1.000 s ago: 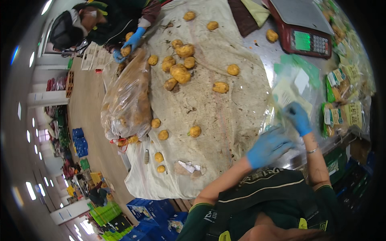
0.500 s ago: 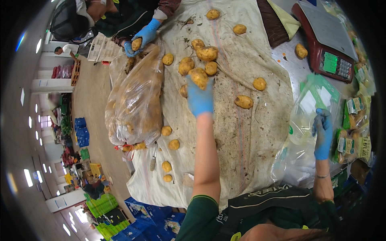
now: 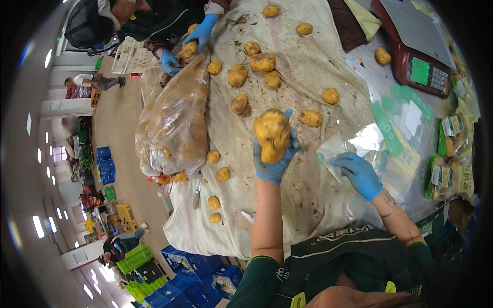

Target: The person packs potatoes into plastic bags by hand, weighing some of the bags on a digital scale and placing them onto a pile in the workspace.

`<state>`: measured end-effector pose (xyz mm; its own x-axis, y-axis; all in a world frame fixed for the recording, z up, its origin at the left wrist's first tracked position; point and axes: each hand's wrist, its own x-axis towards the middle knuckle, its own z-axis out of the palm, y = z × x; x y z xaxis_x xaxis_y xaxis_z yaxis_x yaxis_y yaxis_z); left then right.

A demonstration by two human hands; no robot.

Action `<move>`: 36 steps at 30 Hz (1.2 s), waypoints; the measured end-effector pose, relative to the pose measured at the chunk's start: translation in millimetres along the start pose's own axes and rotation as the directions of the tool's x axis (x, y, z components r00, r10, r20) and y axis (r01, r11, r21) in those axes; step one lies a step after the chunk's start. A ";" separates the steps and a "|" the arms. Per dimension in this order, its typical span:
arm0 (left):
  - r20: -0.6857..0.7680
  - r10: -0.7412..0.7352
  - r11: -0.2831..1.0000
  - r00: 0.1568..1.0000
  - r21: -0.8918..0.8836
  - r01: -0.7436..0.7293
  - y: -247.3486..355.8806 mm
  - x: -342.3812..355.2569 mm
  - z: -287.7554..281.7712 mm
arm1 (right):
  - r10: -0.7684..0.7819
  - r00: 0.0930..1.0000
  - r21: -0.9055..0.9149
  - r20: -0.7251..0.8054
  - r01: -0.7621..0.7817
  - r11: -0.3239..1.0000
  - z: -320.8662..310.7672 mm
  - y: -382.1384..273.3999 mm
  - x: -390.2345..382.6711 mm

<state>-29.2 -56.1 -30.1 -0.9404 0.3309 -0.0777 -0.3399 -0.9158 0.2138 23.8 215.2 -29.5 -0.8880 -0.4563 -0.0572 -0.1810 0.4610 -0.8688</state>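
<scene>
A large yellow potato [image 3: 271, 131] rests in my left hand [image 3: 272, 169], which is turned up with blue-gloved fingers curled around it. A second potato may be in the same grasp; I cannot tell. My right hand [image 3: 360, 175], also in a blue glove, pinches the edge of a clear plastic bag [image 3: 405, 149] with green print. Several loose potatoes lie beyond my left hand on the soiled white sheet [image 3: 323, 205], among them a long potato [image 3: 262, 62] and a rounder potato [image 3: 239, 104]. Another potato [image 3: 310, 118] sits just right of my left hand.
A red scale [image 3: 423, 66] stands at the far right, with filled bags [image 3: 452, 177] below it. To the left are a large clear sack of potatoes [image 3: 174, 123] and a knife [image 3: 196, 192]. A co-worker's gloved hands [image 3: 203, 32] handle a potato at the sack's mouth.
My left hand has drawn back toward me and turned up with potato in it. My right hand has moved left, pulling the clear bag's edge over the sheet.
</scene>
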 end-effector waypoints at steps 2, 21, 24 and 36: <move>0.053 0.002 0.998 0.999 -0.066 0.001 -27.1 -21.7 17.0 | 0.007 0.997 -0.055 0.079 -0.003 0.998 -1.2 -7.4 -2.0; -0.137 0.629 -0.033 0.765 0.979 0.202 -72.6 -142.1 42.0 | 0.129 0.985 0.390 -0.118 -0.073 0.918 -76.9 85.5 -9.5; -0.141 0.727 -0.260 0.672 0.849 0.460 -84.9 -230.8 19.5 | -0.306 0.949 0.036 -0.076 0.309 0.950 -64.8 117.3 31.8; -0.217 0.639 -0.475 0.738 0.644 0.600 -133.5 -355.0 -37.8 | 0.058 0.998 0.144 0.016 -0.060 0.988 -30.0 91.5 -11.8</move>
<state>350.0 -59.9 -67.9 -0.9114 -0.3899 -0.1318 -0.4029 0.7796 0.4795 5.0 285.5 -93.6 -0.8903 -0.4406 -0.1151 -0.0650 0.3731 -0.9255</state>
